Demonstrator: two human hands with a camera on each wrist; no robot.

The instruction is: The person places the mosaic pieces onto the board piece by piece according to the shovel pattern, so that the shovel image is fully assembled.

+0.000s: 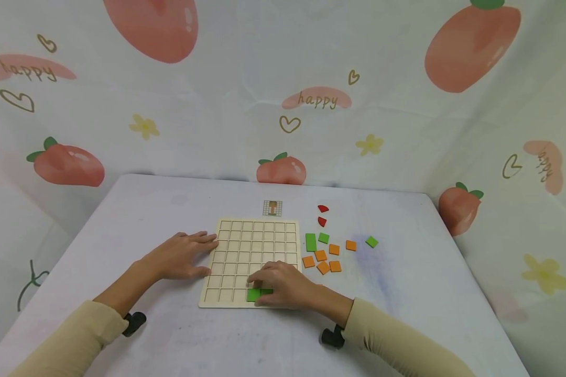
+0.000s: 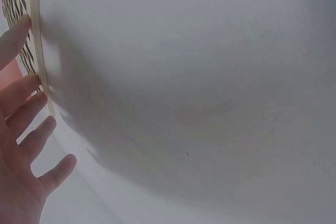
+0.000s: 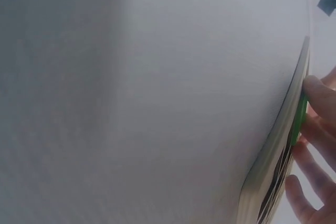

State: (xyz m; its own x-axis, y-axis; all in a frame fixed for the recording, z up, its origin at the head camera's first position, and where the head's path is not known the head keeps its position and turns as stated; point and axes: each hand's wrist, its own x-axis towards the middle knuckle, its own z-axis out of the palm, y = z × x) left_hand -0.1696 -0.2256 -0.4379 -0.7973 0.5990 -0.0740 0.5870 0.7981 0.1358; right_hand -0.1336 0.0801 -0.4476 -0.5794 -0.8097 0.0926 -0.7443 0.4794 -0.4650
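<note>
A pale wooden grid board (image 1: 228,256) lies on the table. My left hand (image 1: 181,256) is at its left side with fingers spread; in the left wrist view, fingertips (image 2: 37,80) are right at the board's edge. Over the lower right part of the board, my right hand (image 1: 283,285) pinches a green tile (image 3: 299,119) between thumb and fingers, low against the grid. Green also shows beside the thumb in the bottom row, as a green square (image 1: 253,295). The right hand hides the board's lower right cells.
Right of the board lie several orange squares (image 1: 335,266), a green rectangle (image 1: 311,242), two small green squares (image 1: 324,238) and two red wedge pieces (image 1: 322,222). A small pattern card (image 1: 272,208) lies behind the board. A printed cloth (image 1: 226,141) hangs behind the table.
</note>
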